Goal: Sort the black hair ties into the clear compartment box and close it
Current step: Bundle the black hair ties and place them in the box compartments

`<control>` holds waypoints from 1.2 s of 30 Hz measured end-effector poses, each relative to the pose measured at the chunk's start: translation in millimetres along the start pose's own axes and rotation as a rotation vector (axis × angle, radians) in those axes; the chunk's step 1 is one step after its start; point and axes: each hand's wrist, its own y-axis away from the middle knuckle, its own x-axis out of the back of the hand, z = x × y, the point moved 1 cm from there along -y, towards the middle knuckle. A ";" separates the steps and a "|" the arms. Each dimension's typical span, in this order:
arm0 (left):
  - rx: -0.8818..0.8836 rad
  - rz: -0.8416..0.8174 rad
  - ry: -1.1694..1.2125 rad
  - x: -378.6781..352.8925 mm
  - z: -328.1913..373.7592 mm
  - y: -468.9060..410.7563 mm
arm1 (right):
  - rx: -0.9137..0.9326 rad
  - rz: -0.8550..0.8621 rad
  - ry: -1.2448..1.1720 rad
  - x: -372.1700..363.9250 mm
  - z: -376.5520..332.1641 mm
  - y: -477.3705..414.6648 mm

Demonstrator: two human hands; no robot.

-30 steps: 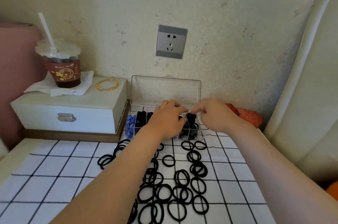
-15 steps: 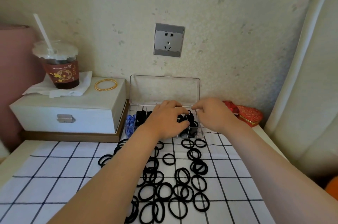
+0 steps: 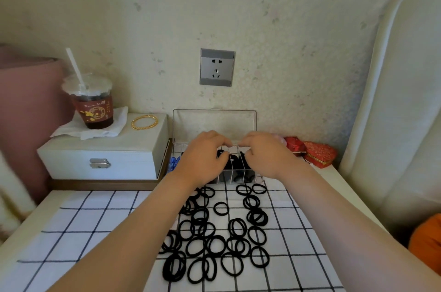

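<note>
My left hand (image 3: pixel 202 158) curls over the box (image 3: pixel 238 178), fingertips down among ties (image 3: pixel 235 164) already packed; I can't tell whether it pinches one. The lid (image 3: pixel 214 122) stands open behind. Loose ties (image 3: pixel 216 232) lie on the cloth (image 3: pixel 95 220) between my forearms. I judge them light, soft and stretchy, so I'd pinch them anywhere on the loop. My right hand (image 3: pixel 265 155) curls likewise, its grip hidden.

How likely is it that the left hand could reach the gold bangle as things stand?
Probably yes: the bangle lies uncovered on the white box, with nothing between it and the left hand.
</note>
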 end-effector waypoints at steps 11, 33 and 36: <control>0.210 -0.153 -0.155 54.0 -8.7 108.4 | 0.144 -0.186 -0.113 -34.2 -88.3 45.3; 0.419 -0.370 -0.140 66.8 -1.6 134.9 | 0.067 -0.187 -0.167 -44.9 -77.1 62.8; 0.392 -0.185 -0.207 66.2 -11.3 121.7 | 0.048 -0.092 -0.148 -47.6 -73.4 48.7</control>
